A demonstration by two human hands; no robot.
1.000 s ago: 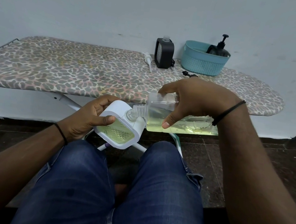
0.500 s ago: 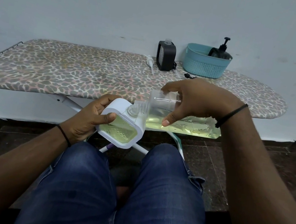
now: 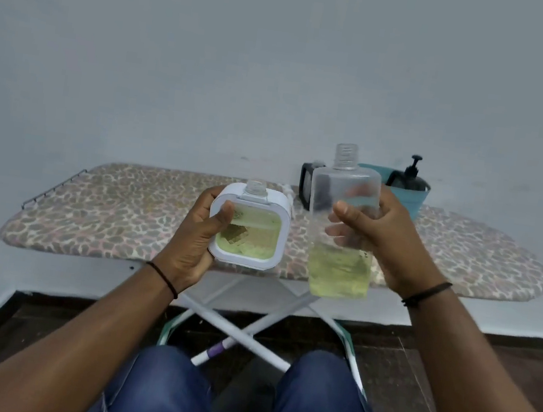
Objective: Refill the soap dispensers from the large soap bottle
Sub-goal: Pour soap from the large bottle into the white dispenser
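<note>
- Two hands are raised in front of me, both arms stretched forward above my knees; my left hand (image 3: 195, 237) grasps the white square soap dispenser with a clear window (image 3: 249, 229), thumb across its front face, open neck pointing up.
- My right hand (image 3: 381, 236) wraps around the middle of the large clear plastic soap bottle (image 3: 344, 222), held upright with its uncapped neck on top and yellow-green soap settled in its lower part.
- Half a second ago I had the bottle tipped sideways, its neck at the dispenser's opening low over my lap; now both are lifted, upright and apart, side by side before the leopard-print ironing board (image 3: 124, 214).
- Counting dispensers: one in hand, one black square dispenser (image 3: 306, 184) on the board behind the bottle, and one black pump dispenser (image 3: 410, 179) in the single teal plastic basket (image 3: 412, 200).
</note>
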